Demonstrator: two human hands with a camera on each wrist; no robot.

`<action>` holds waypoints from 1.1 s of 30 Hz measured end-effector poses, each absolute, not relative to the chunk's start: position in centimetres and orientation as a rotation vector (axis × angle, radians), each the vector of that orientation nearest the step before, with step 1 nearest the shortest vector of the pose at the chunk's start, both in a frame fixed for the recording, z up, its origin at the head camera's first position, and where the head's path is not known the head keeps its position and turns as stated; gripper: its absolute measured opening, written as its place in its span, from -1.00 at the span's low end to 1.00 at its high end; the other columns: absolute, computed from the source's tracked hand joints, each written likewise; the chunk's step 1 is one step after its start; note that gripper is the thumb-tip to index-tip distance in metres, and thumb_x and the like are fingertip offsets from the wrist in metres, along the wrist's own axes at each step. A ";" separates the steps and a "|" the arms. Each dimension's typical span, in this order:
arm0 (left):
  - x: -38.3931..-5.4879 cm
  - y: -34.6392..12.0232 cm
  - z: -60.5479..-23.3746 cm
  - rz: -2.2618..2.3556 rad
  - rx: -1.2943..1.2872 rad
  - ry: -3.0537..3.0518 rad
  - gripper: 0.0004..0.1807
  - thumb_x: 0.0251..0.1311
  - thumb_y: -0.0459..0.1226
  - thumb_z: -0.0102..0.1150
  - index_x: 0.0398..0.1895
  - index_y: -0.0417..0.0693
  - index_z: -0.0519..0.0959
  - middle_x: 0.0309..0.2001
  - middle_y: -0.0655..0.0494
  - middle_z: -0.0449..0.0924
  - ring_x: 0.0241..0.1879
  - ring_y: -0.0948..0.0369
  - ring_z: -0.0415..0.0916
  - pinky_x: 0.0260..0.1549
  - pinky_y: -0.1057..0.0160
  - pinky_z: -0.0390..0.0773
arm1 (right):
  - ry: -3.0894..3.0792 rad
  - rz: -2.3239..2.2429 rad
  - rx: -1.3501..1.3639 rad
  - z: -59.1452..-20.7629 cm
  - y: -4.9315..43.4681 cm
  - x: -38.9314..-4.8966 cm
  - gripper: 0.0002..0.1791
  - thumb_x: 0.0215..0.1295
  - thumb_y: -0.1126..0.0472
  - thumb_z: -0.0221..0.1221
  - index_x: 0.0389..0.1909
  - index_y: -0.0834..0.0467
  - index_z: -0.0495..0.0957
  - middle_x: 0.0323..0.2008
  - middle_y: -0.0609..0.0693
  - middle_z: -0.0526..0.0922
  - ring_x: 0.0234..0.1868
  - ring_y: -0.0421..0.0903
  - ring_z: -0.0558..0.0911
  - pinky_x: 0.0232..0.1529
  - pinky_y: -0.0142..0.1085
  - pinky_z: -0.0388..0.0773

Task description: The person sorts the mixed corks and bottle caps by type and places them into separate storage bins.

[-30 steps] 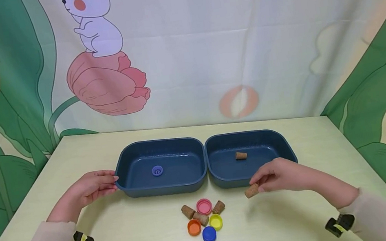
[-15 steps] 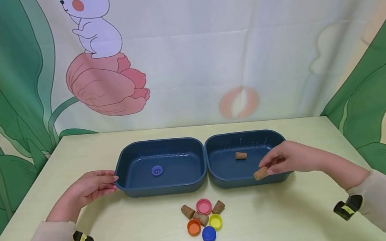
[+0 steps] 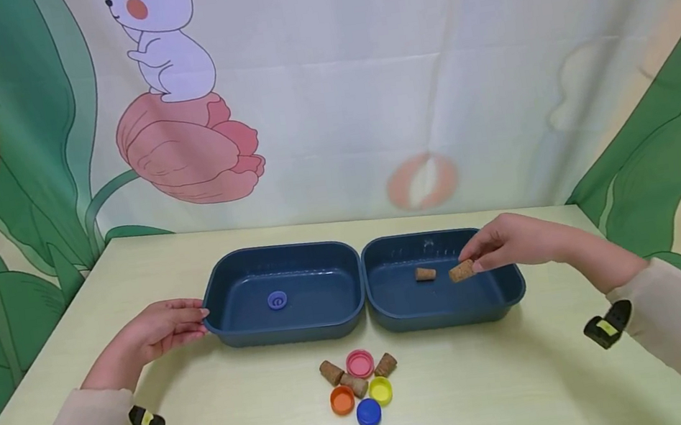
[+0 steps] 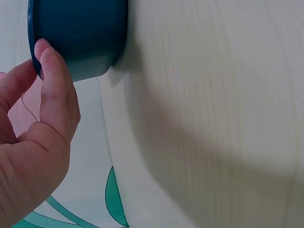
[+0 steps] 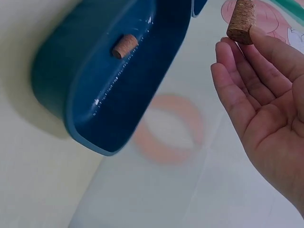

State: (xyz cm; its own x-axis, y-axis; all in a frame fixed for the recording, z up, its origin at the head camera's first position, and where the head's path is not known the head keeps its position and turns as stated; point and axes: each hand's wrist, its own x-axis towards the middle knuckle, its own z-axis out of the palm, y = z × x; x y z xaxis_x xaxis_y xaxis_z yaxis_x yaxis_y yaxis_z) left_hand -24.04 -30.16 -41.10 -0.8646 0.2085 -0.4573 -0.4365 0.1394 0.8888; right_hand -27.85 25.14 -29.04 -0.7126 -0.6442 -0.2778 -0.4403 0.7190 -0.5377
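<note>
My right hand point(image 3: 508, 242) pinches a cork point(image 3: 462, 270) between thumb and fingers, above the right blue tray point(image 3: 447, 316). In the right wrist view the held cork point(image 5: 242, 21) sticks out from the fingertips. Another cork point(image 3: 425, 274) lies inside that tray. At the far left, my left hand point(image 3: 164, 330) grips the rim of the left blue tray point(image 3: 292, 336); the left wrist view has thumb and fingers on either side of the rim point(image 4: 31, 38). A purple bottle cap point(image 3: 277, 300) lies in the left tray.
In front of the trays lie several corks, one of them a tilted cork point(image 3: 385, 365), among a pink cap point(image 3: 360, 364), an orange cap point(image 3: 342, 400), a yellow cap point(image 3: 380, 391) and a blue cap point(image 3: 369, 413). A printed curtain point(image 3: 324, 98) hangs behind the table.
My right hand has carried the cork from in front of the right tray, up and away from me, to over its inside. The left hand stays at the left tray's rim.
</note>
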 end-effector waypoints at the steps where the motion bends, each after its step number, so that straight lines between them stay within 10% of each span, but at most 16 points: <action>1: -24.0 -30.1 -41.1 1.775 -0.217 1.944 -0.69 0.49 -0.34 0.07 0.17 -0.33 0.39 -0.37 0.22 0.74 -0.39 0.36 0.71 -0.23 0.42 0.75 | 2.474 -0.608 -0.827 -28.9 25.1 -28.0 -0.67 0.45 0.23 0.20 0.14 0.26 0.64 -0.05 0.07 0.78 -0.14 -0.22 0.71 -0.11 -0.34 0.66; 33: -23.7 -30.3 -41.2 1.783 -0.183 1.944 -0.83 0.49 -0.34 0.06 0.04 -0.22 0.48 -0.41 0.23 0.73 -0.39 0.36 0.71 -0.24 0.43 0.75 | 2.318 -0.582 -0.637 -28.2 22.7 -35.1 -0.56 0.47 0.23 0.15 0.25 0.39 0.51 0.07 0.17 0.71 -0.06 -0.18 0.65 0.16 -0.22 0.67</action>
